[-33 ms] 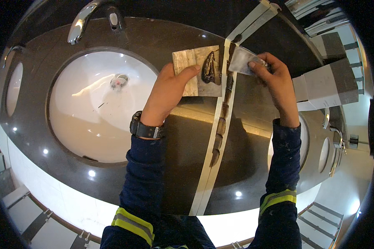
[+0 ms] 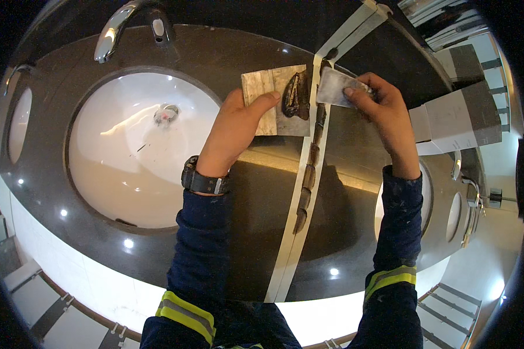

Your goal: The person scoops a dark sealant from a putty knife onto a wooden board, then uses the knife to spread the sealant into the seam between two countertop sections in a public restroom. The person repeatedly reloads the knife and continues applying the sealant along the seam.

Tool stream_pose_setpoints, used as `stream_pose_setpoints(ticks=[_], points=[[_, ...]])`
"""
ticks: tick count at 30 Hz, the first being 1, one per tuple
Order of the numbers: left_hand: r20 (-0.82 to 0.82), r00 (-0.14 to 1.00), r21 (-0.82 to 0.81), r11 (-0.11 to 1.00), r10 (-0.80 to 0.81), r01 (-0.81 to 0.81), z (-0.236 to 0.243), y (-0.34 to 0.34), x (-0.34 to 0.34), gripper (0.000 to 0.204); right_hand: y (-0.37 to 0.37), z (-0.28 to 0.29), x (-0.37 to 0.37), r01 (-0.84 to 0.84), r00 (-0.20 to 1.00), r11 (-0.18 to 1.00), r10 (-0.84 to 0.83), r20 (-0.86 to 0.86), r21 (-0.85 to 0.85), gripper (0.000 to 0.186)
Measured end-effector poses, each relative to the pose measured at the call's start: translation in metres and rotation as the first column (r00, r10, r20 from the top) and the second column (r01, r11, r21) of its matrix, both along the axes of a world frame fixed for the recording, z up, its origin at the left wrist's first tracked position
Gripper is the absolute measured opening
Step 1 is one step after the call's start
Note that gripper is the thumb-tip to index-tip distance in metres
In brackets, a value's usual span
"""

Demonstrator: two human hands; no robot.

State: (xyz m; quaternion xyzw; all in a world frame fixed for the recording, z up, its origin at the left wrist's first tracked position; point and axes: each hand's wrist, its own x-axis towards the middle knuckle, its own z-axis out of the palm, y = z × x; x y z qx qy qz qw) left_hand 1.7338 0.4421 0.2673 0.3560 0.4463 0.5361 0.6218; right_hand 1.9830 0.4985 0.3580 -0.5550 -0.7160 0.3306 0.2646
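Observation:
My left hand (image 2: 236,119) grips a small, square, stained board (image 2: 258,80), its thumb on top. A mound of dark brown paste (image 2: 297,102) lies on the board's right side. Pinched in my right hand (image 2: 384,107) is a thin, flat, greyish scraper blade (image 2: 332,86), held over the upper part of a seam just right of the board. Along this seam in the dark countertop (image 2: 256,232) runs a broken line of dark filler (image 2: 309,177). Pale masking tape (image 2: 284,259) borders both sides and continues up the back wall.
A white round basin (image 2: 122,186) with a chrome tap (image 2: 108,41) lies left of the seam. Further right are another basin (image 2: 427,200), partly behind my right arm, and a white and grey box (image 2: 457,119). Another basin (image 2: 20,125) shows at far left.
My right hand has shifted slightly left with the scraper blade, which now overlaps the taped seam more. My left hand and the board stay nearly still.

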Motion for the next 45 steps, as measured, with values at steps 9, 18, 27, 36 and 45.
stream_pose_setpoints(ticks=[9, 18, 27, 36, 45], points=[[-0.093, 0.994, 0.047, 0.997, -0.049, 0.054, 0.002, 0.003, 0.007, 0.036, 0.011, -0.007, -0.007, -0.119, 0.992, 0.986, 0.114, 0.05, 0.118, 0.025], [-0.156, 0.986, 0.007, 0.998, 0.061, -0.061, 0.011, -0.005, 0.004, 0.036, 0.014, -0.001, 0.005, -0.063, 0.95, 0.949, -0.037, 0.309, 0.31, 0.03], [0.065, 0.987, -0.026, 0.989, 0.144, -0.143, 0.018, -0.002, 0.012, 0.032, 0.091, -0.08, 0.052, 0.162, 0.954, 0.736, -0.287, 0.086, 0.657, 0.028], [0.065, 0.988, -0.019, 0.99, 0.143, -0.142, 0.014, -0.003, 0.01, 0.033, 0.102, -0.078, 0.032, 0.157, 0.923, 0.691, -0.357, 0.145, 0.706, 0.027], [0.044, 0.994, -0.073, 0.992, 0.103, -0.099, 0.01, 0.0, 0.005, 0.039, 0.087, -0.073, 0.039, 0.21, 0.926, 0.634, -0.372, 0.056, 0.744, 0.037]])
